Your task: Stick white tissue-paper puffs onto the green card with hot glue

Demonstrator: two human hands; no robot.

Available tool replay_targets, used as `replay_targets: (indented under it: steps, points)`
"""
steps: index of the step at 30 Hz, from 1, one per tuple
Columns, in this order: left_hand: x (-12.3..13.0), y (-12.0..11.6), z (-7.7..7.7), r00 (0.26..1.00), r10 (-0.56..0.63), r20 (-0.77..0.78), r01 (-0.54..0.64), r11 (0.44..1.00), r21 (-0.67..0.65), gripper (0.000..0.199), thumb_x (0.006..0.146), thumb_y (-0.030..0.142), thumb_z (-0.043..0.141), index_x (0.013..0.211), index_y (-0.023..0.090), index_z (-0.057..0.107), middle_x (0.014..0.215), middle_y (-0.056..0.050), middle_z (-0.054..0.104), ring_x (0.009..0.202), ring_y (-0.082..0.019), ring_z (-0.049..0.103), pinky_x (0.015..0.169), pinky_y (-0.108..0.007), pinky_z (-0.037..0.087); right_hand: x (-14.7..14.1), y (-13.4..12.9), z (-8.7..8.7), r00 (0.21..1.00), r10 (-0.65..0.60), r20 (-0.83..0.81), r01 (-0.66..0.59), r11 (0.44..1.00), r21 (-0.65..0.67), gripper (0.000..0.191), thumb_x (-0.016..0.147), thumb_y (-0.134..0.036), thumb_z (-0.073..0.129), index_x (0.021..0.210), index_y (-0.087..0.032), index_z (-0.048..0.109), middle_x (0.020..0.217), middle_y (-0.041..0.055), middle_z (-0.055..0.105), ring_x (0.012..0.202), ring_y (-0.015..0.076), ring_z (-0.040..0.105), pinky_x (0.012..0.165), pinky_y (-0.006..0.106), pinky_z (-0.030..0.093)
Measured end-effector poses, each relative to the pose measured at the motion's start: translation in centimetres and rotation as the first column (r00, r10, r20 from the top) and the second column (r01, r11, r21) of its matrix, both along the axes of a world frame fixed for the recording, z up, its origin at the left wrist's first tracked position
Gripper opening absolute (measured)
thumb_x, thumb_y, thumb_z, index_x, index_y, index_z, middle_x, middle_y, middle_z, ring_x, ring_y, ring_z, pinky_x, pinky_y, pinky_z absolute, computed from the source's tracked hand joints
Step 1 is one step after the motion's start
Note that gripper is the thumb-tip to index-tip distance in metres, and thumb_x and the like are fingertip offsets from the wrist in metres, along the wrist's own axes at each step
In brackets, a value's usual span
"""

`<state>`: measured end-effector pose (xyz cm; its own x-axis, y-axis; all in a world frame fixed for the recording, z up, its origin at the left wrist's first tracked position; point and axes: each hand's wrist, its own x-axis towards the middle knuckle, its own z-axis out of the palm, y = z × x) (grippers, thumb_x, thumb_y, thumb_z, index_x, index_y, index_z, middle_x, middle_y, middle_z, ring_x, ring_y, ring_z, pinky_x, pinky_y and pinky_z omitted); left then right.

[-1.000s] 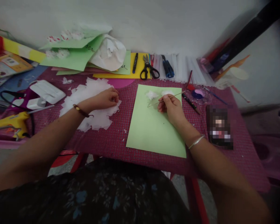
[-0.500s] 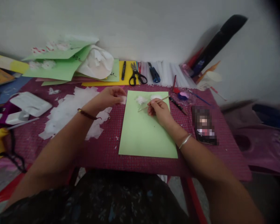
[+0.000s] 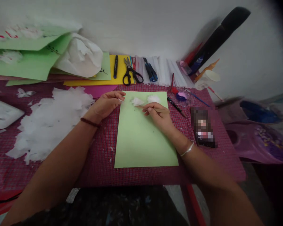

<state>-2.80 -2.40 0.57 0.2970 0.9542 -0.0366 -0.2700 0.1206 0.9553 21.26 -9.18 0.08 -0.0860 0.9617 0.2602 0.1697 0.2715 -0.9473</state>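
Observation:
A pale green sheet of paper (image 3: pixel 141 138) lies in front of me. My right hand (image 3: pixel 158 116) is closed around a thin wooden stick (image 3: pixel 140 107), whose tip reaches a white paper tuft (image 3: pixel 137 101) near the sheet's top. A second white clump (image 3: pixel 153 99) sits just beyond my right fingers. At the sheet's upper left edge, my left hand (image 3: pixel 107 104) pinches a small white paper piece (image 3: pixel 121 100), mostly hidden by the fingers. A broad heap of thin white paper squares (image 3: pixel 49 121) spreads left of that hand.
Scissors (image 3: pixel 132 74), a black marker (image 3: pixel 115 67) and a blue-black cutter (image 3: pixel 150 70) line the back. Green papers with white blossoms (image 3: pixel 30 44) are stacked back left. Right of the sheet are a black pen (image 3: pixel 176 106), a paint dish (image 3: pixel 182 96) and a phone (image 3: pixel 204 127).
My view has shifted and come closer to the table. The stick's tip has moved up to the left tuft, and its angle is flatter. My left hand keeps its pinch beside the sheet.

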Motion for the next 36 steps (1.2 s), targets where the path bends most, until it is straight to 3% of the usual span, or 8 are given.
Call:
replay_targets:
  steps: [3, 7, 13, 17, 23, 28, 32, 36]
  points:
    - [0.1, 0.1, 0.1, 0.999, -0.049, 0.01, 0.049, 0.998, 0.039, 0.012, 0.061, 0.008, 0.073, 0.066, 0.017, 0.066, 0.095, -0.003, 0.069, 0.09, -0.014, 0.062, 0.084, -0.027, 0.048, 0.3, -0.1, -0.2, 0.995, 0.031, 0.098, -0.037, 0.998, 0.056, 0.019, 0.094, -0.035, 0.056, 0.094, -0.022, 0.07, 0.086, 0.0019, 0.071, 0.074, 0.0141, 0.066, 0.068, 0.03, 0.055]
    - [0.3, 0.3, 0.4, 0.994, -0.099, -0.049, 0.099, 0.995, -0.003, 0.011, 0.065, 0.009, 0.068, 0.068, 0.017, 0.06, 0.079, -0.001, 0.067, 0.077, -0.012, 0.061, 0.075, -0.026, 0.047, 0.5, 0.0, -0.2, 0.982, 0.016, 0.189, -0.032, 0.996, 0.082, 0.02, 0.097, -0.037, 0.054, 0.098, -0.025, 0.07, 0.096, 0.0027, 0.071, 0.076, 0.014, 0.065, 0.074, 0.032, 0.054]
    - [1.0, 0.3, 0.1, 0.987, -0.035, -0.156, 0.032, 0.999, -0.024, 0.011, 0.074, 0.015, 0.07, 0.081, 0.019, 0.063, 0.071, 0.004, 0.059, 0.06, -0.008, 0.052, 0.06, -0.024, 0.041, 0.5, -0.1, 0.2, 0.995, -0.069, 0.068, 0.069, 0.998, 0.002, 0.02, 0.096, -0.041, 0.055, 0.095, -0.026, 0.068, 0.091, 0.0017, 0.071, 0.071, 0.0145, 0.066, 0.068, 0.032, 0.054]
    - [1.0, 0.2, 0.2, 0.984, -0.01, -0.18, 0.005, 1.0, -0.029, 0.025, 0.073, 0.013, 0.071, 0.096, 0.021, 0.061, 0.076, 0.005, 0.059, 0.059, -0.008, 0.053, 0.056, -0.023, 0.039, 0.6, -0.2, 0.1, 0.999, -0.044, 0.006, 0.044, 0.999, 0.016, 0.019, 0.096, -0.038, 0.055, 0.092, -0.025, 0.068, 0.084, 0.0009, 0.07, 0.071, 0.0153, 0.067, 0.07, 0.033, 0.055]
    - [1.0, 0.1, 0.3, 0.974, -0.044, -0.22, 0.04, 0.999, -0.025, 0.016, 0.072, 0.011, 0.072, 0.074, 0.017, 0.057, 0.059, 0.004, 0.057, 0.052, -0.008, 0.049, 0.054, -0.024, 0.038, 0.3, -0.6, 0.3, 0.961, 0.062, 0.268, -0.095, 0.989, 0.111, 0.019, 0.098, -0.033, 0.052, 0.098, -0.025, 0.069, 0.095, 0.0032, 0.072, 0.084, 0.0178, 0.068, 0.079, 0.036, 0.055]
    - [1.0, 0.2, 0.3, 0.962, -0.045, -0.27, 0.051, 0.999, 0.017, 0.011, 0.068, 0.012, 0.074, 0.068, 0.017, 0.064, 0.061, 0.002, 0.06, 0.054, -0.008, 0.047, 0.056, -0.023, 0.04, 0.3, -0.6, 0.0, 0.909, 0.052, 0.414, -0.16, 0.96, 0.229, 0.021, 0.098, -0.025, 0.049, 0.107, -0.028, 0.068, 0.105, 0.0044, 0.072, 0.096, 0.0199, 0.068, 0.087, 0.04, 0.055]
    - [0.9, 0.3, 0.3, 0.945, -0.054, -0.324, 0.074, 0.996, 0.05, 0.007, 0.068, 0.017, 0.075, 0.071, 0.017, 0.07, 0.066, 0.001, 0.065, 0.059, -0.009, 0.051, 0.058, -0.023, 0.042, 0.4, -0.6, 0.0, 0.92, 0.015, 0.392, -0.119, 0.963, 0.243, 0.021, 0.099, -0.025, 0.048, 0.106, -0.028, 0.068, 0.102, 0.0046, 0.072, 0.094, 0.0201, 0.068, 0.086, 0.04, 0.054]
    - [0.8, 0.2, 0.4, 0.914, -0.078, -0.397, 0.118, 0.99, 0.078, 0.006, 0.071, 0.016, 0.071, 0.076, 0.016, 0.073, 0.066, 0.001, 0.065, 0.061, -0.01, 0.052, 0.06, -0.024, 0.041, 0.4, -0.4, 0.0, 0.951, -0.01, 0.309, -0.041, 0.987, 0.158, 0.019, 0.099, -0.031, 0.049, 0.101, -0.027, 0.068, 0.099, 0.0042, 0.071, 0.086, 0.0187, 0.067, 0.081, 0.038, 0.054]
